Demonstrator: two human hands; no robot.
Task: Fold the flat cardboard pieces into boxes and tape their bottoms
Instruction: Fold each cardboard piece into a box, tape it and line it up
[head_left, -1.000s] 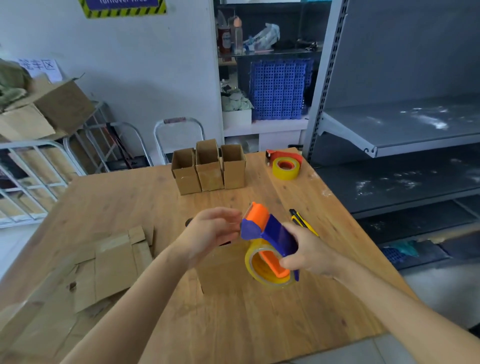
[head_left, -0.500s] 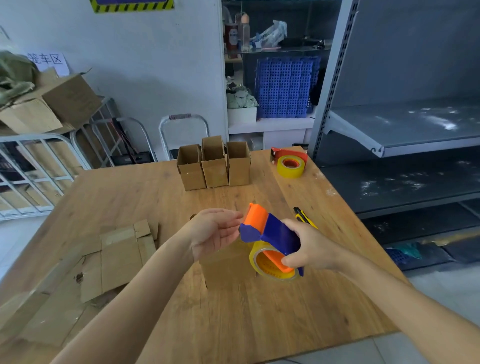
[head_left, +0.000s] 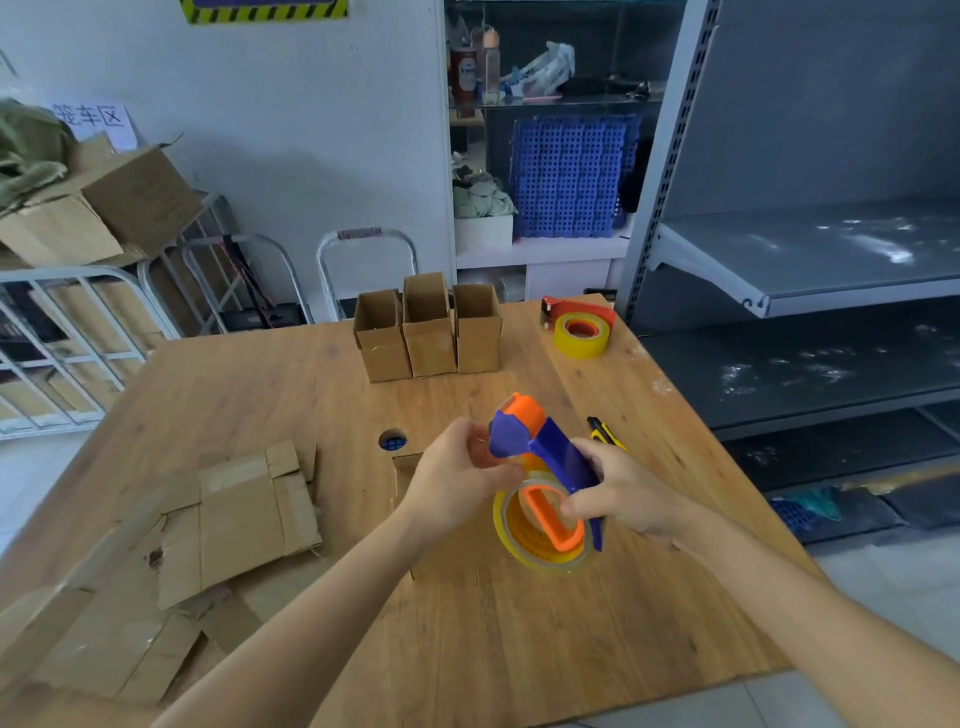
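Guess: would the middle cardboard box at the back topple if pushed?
Probably light: the middle box is thin, open-topped cardboard. Pushed sideways it likely stays up, since neighbouring boxes flank it; pushed backwards it might slide or tip.

head-worn view, facing forward and down, close over wooden table (head_left: 322, 395) (single camera)

A blue and orange dispenser (head_left: 545, 457) with a yellow tape roll (head_left: 540, 558) is held tilted above the table at centre frame. The right hand (head_left: 623, 493) grips its handle, and the left hand (head_left: 457, 467) pinches at its head. Below it stands a brown box (head_left: 408, 473), mostly hidden. Three open-topped boxes (head_left: 428, 332) stand upright, side by side, at upper centre. Flat cardboard pieces (head_left: 244, 519) lie overlapping at lower left.
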